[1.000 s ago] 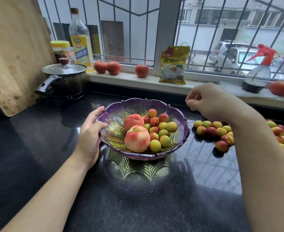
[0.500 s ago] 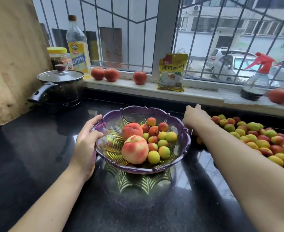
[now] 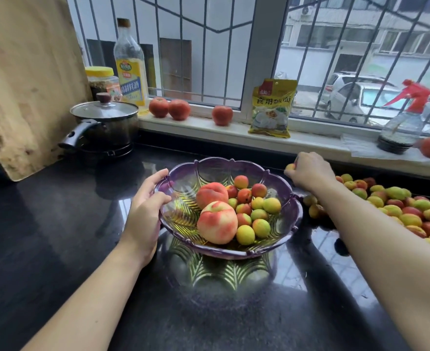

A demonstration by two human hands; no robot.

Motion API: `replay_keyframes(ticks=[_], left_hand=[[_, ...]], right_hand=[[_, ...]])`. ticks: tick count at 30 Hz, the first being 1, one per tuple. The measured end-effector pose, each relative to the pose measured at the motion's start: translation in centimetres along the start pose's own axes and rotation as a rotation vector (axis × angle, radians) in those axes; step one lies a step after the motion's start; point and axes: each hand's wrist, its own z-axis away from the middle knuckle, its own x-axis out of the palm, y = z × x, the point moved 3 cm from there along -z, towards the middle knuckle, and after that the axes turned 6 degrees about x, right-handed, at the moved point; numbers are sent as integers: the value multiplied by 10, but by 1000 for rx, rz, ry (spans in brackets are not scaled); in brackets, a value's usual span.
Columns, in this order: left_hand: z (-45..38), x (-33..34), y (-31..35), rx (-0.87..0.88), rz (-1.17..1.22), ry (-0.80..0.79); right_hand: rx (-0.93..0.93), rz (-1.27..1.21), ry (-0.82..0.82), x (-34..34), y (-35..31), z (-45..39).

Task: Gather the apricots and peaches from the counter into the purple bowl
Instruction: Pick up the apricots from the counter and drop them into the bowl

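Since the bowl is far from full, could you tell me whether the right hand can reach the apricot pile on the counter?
Probably yes: the right hand already grips an apricot, and the pile lies unobstructed beside its forearm.

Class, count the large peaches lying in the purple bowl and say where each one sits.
2. One peach lies toward the back left of the purple bowl; the other peach lies in front of it, touching it. Apricots fill the right side; none seems hidden.
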Motion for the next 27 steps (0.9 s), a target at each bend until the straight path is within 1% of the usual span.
replay_keyframes(ticks=[2, 3, 5, 6, 7, 8, 10, 12, 15, 17, 18, 20, 22, 24, 27], left_hand=[[1, 0, 1, 3, 11, 6], [3, 1, 2, 1, 15, 6], [5, 3, 4, -5, 28, 10], [5, 3, 4, -7, 32, 12], [6, 4, 5, -12, 36, 19], [6, 4, 6, -16, 44, 28], [7, 5, 7, -19, 52, 39], [8, 5, 7, -18, 49, 41], [9, 2, 7, -24, 56, 35], [9, 2, 8, -27, 55, 36], [10, 2, 9, -28, 52, 37], [11, 2, 10, -31, 49, 34], [12, 3, 11, -26, 36, 34], [11, 4, 9, -14, 17, 35], [9, 4, 7, 4, 8, 18]], right_hand=[[-8, -241, 34, -27, -5, 20], [-27, -388, 18, -44, -8, 36], [-95, -630, -109, -80, -11, 72], [-143, -674, -217, -95, -12, 92], [-195, -649, -325, -107, -14, 112], [-241, -560, -404, -113, -15, 127], [-288, -308, -460, -113, -16, 142], [-270, -173, -471, -105, -18, 146], [-274, -92, -464, -93, -25, 146], [-305, -68, -414, -93, -28, 144], [-319, -92, -369, -95, -27, 142], [-307, -221, -251, -103, -19, 135], [-256, -321, -100, -113, -6, 125], [-178, -331, 2, -112, 10, 113], [-61, -227, -5, -87, 29, 95]])
